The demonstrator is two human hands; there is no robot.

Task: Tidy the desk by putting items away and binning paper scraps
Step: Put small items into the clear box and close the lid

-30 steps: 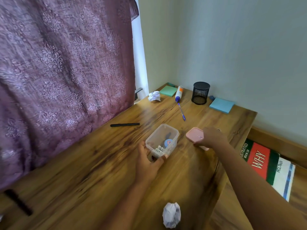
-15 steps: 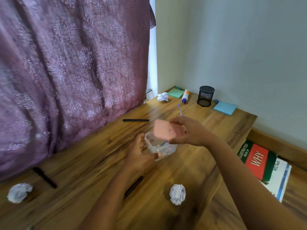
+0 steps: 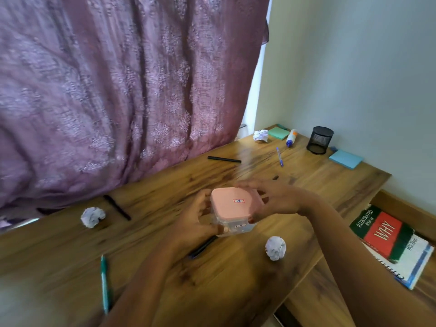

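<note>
Container (image 3: 230, 205) in curled grip of left hand (image 3: 197, 220) and right hand (image 3: 279, 199), paper ball (image 3: 275, 247) near.

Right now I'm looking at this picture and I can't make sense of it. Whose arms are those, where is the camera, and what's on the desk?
No machine: a person wears a camera on the head, looking down, so both arms are theirs. The left hand grips a clear box; the right hand holds a pink lid on top of it. On the desk lie a paper ball at the left, one by the right arm, one in the far corner, a green pen, a glue bottle, a mesh cup and blue sticky notes. A book lies lower, at the right.
</note>
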